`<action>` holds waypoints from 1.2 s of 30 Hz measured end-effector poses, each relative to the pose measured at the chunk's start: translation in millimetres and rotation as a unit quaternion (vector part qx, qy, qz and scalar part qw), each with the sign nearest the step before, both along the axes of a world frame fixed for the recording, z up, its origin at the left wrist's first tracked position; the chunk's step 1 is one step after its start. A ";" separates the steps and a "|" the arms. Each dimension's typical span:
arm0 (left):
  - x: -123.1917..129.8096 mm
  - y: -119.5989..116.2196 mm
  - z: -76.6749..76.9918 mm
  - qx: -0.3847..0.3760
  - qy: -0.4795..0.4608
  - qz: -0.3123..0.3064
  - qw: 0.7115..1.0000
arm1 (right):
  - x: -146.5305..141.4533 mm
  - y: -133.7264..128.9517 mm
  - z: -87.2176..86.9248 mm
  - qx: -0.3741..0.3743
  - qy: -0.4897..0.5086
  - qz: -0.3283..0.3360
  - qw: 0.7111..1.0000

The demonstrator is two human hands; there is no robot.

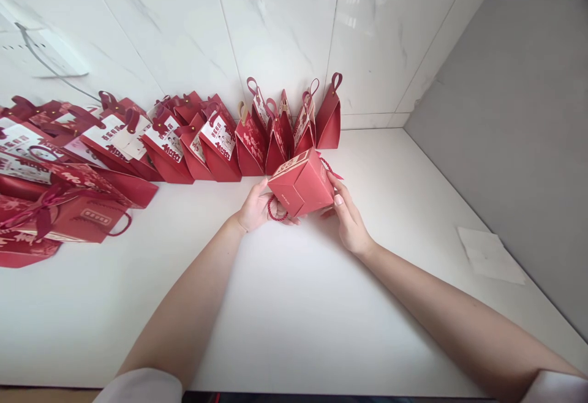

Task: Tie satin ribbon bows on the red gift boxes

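Between my two hands is a red gift box (305,187), tilted so that its folded bottom faces me. A twisted red cord handle (277,209) loops out on its left, and more cord shows on its right side. My left hand (261,208) supports the box from the left and below, its fingers partly hidden beneath. On the right, my right hand (350,216) grips the box's edge between thumb and fingers. Just behind stands a row of red gift boxes with ribbon loops (281,139).
More red boxes (165,139) with white printed fronts crowd the left along the tiled wall (285,23). A ribbon-tied box (82,216) lies at the front left. White paper (490,255) is on the white table (294,323) at right, by a grey panel (519,115).
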State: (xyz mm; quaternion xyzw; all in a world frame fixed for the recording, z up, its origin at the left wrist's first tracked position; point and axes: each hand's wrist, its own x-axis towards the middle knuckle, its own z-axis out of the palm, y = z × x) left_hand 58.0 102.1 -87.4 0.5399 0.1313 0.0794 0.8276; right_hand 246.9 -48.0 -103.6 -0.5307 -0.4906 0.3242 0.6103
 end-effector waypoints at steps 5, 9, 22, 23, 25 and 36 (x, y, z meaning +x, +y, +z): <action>-0.1 -1.2 -4.0 -0.027 -0.048 0.066 0.996 | 2.0 4.0 -1.5 0.019 0.007 -0.006 1.000; -2.8 -2.6 -8.1 0.019 -0.039 0.091 0.995 | 3.0 8.7 -9.2 0.033 0.069 0.017 0.997; 11.6 9.7 -22.9 0.185 -0.042 0.424 0.886 | 11.2 6.1 -4.2 0.034 0.143 -0.135 0.980; 11.5 11.2 -21.9 0.177 -0.034 0.435 0.882 | 11.3 7.0 -4.6 0.043 0.141 -0.130 0.980; 10.9 12.4 -19.3 0.142 -0.026 0.439 0.887 | 10.6 9.7 -6.4 0.049 0.148 -0.105 0.982; -5.8 12.8 24.0 0.245 0.142 0.507 0.814 | 2.6 1.0 2.4 0.031 0.186 -0.020 0.982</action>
